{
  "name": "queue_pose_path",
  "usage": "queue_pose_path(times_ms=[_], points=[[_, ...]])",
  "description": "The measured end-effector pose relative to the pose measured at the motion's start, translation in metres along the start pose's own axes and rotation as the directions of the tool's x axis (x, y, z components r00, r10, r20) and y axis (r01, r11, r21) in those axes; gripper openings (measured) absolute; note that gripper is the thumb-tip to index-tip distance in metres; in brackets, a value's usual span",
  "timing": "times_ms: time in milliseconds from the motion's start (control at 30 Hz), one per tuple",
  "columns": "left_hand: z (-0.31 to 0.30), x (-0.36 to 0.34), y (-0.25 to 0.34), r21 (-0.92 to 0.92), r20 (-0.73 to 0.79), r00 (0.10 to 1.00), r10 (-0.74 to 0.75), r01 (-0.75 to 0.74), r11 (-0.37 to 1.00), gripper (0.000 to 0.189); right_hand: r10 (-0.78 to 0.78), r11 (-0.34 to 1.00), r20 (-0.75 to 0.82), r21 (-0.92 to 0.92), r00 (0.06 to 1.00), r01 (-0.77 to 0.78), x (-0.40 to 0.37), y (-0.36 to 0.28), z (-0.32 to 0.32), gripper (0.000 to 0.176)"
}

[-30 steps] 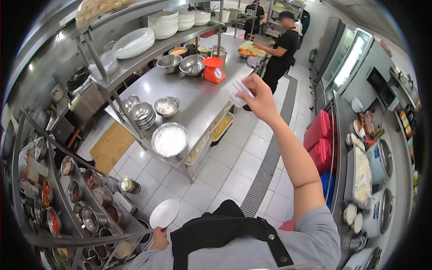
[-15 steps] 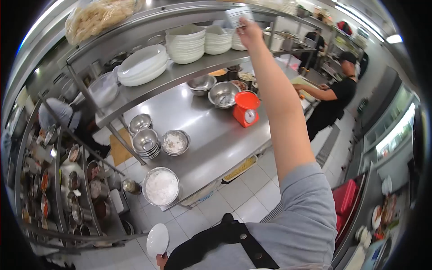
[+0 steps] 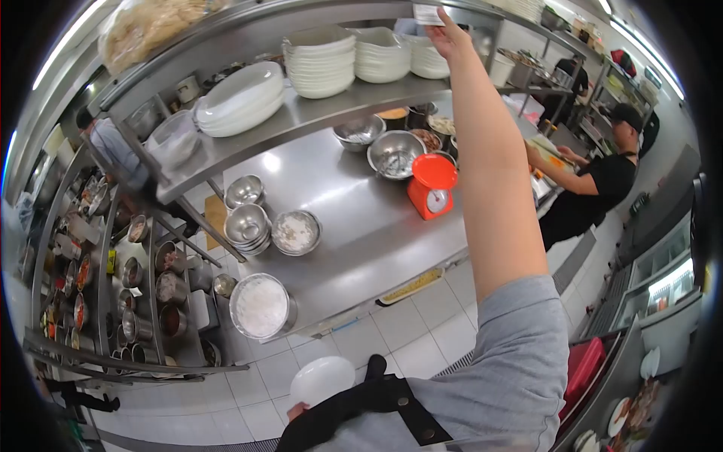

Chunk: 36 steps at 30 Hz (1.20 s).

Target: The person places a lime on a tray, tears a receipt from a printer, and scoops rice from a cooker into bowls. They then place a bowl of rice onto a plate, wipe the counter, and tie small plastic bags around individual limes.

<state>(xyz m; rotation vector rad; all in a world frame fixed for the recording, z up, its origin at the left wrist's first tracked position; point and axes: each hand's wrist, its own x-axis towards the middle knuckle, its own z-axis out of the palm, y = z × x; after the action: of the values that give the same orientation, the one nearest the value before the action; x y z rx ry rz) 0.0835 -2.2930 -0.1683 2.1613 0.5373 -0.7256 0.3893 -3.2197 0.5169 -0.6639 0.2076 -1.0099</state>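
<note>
My right hand [image 3: 449,38] is raised at the end of my outstretched arm, near the top rail of the steel shelf. Its fingers and thumb are at the edge of a small white slip of paper [image 3: 427,14] with faint print. Low in the view, my left hand [image 3: 298,411] is mostly hidden by my apron, its fingers at the rim of a white oval plate [image 3: 324,381]. Stacked white bowls [image 3: 319,64] stand on the shelf just below my right hand. An orange kitchen scale [image 3: 433,184] is on the steel table beneath my forearm.
On the steel table [image 3: 354,226] are stacked metal bowls [image 3: 247,226], a bowl of white powder [image 3: 296,232] and a larger pot of white powder [image 3: 260,305]. A rack of ingredient containers [image 3: 143,301] stands left. A co-worker in black [image 3: 602,181] works at the right end.
My view has shifted, so the table and shelf appear lower and further right. The slip shows smaller, up at the rail. The plate in my left hand has turned and moved up and right.
</note>
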Motion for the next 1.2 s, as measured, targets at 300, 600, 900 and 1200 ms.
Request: queue_pose_path(times_ms=[300,600,900,1200], points=[[0.017,-0.039,0.176,-0.079,0.503,0.860,0.090,-0.058,0.995,0.028,-0.362,0.630,-0.130,-0.764,0.923,0.140,-0.364,0.135,-0.351,0.022],[0.070,-0.024,0.250,-0.040,0.898,0.374,0.232,-0.455,0.889,0.033,-0.026,0.249,-0.834,-0.539,0.551,-0.804,-0.999,0.180,-0.484,0.068],[0.165,-0.280,0.164,-0.054,0.919,-0.335,-0.208,-0.630,0.775,0.041,-0.267,0.944,-0.921,-0.310,0.284,-0.117,-1.223,0.087,-0.299,0.058],[0.047,-0.538,-0.013,0.037,0.162,-0.646,-0.746,-0.752,0.659,0.066,-0.520,0.777,-0.600,-0.628,-0.608,-0.045,-1.479,0.069,-0.194,0.035]])
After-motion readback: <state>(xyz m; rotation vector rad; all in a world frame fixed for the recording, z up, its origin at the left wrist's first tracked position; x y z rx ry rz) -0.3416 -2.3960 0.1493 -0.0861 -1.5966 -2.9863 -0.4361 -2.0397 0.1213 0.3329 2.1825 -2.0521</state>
